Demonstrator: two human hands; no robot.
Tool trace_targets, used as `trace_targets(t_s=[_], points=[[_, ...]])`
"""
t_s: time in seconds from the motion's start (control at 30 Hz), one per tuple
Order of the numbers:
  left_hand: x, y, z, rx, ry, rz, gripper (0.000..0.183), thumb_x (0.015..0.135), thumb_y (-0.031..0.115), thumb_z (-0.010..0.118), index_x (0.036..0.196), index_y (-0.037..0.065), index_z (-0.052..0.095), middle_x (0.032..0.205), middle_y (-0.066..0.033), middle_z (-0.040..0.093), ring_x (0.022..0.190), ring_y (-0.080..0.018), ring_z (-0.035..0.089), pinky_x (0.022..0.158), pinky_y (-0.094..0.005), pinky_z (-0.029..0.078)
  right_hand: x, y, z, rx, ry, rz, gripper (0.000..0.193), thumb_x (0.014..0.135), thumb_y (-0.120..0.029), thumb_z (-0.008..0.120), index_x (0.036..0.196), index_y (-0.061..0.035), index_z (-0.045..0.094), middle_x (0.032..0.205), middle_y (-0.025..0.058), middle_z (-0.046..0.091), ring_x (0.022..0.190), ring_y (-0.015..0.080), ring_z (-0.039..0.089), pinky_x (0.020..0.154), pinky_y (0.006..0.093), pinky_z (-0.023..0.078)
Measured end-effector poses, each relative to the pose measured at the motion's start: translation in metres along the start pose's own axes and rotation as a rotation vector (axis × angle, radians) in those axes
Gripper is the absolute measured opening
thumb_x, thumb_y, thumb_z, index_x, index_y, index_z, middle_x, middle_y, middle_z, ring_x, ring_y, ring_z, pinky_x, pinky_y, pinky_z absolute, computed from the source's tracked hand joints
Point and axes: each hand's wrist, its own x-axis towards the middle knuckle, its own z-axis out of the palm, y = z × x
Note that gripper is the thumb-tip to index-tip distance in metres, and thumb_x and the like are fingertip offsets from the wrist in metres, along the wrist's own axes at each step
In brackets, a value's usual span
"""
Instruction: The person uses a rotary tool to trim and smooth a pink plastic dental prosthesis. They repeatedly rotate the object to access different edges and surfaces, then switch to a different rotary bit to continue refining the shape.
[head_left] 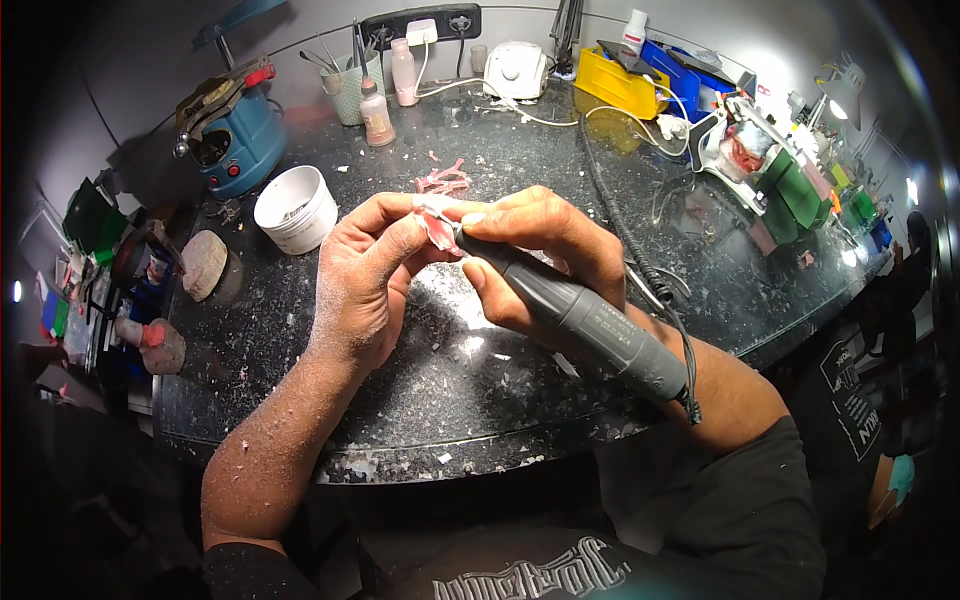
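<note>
My left hand, dusted with pale powder up the forearm, pinches a small pink and whitish denture piece between thumb and fingers. A dark grey rotary handpiece lies slantwise in my right hand, its body running back over the wrist. The handpiece's tip end is right against the pink piece; fingers partly hide the bit, and I cannot tell whether it touches. Both hands meet above the middle of the bench. Just beyond them lies a branching pink scrap piece.
On the dark speckled bench, strewn with shavings, stand a white tub, a round plaster block and a blue machine. Behind are a dropper bottle and a yellow bin. A coiled cord crosses right. Someone sits at far right.
</note>
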Motion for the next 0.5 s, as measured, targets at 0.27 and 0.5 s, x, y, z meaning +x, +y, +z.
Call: trace_targets(t_s=[0.27,0.5], points=[[0.0006,-0.0019,-0.0042,-0.003,-0.005,-0.011,0.018,0.098,0.01,0.067,0.11,-0.002,0.065,0.104,-0.012,0.071,0.094,-0.0183,0.07,0.09,-0.0365,0.058,0.0006,0.002,0.0008,-0.001,-0.016,-0.04,0.038,0.077,0.006,0.08,0.112,0.0001,0.067,0.109,0.0172,0.073,0.095,0.0218,0.073,0.082,0.0318,0.059],[-0.0005,-0.0024,-0.0018,-0.046,-0.004,-0.007,0.018,0.098,0.011,0.067,0.111,-0.002,0.065,0.106,-0.0128,0.071,0.098,-0.0194,0.07,0.094,-0.0392,0.058,0.0006,0.0017,-0.0011,-0.042,-0.031,-0.083,0.04,0.077,0.01,0.079,0.113,0.0011,0.065,0.114,0.021,0.073,0.097,0.0227,0.071,0.084,0.0327,0.057]])
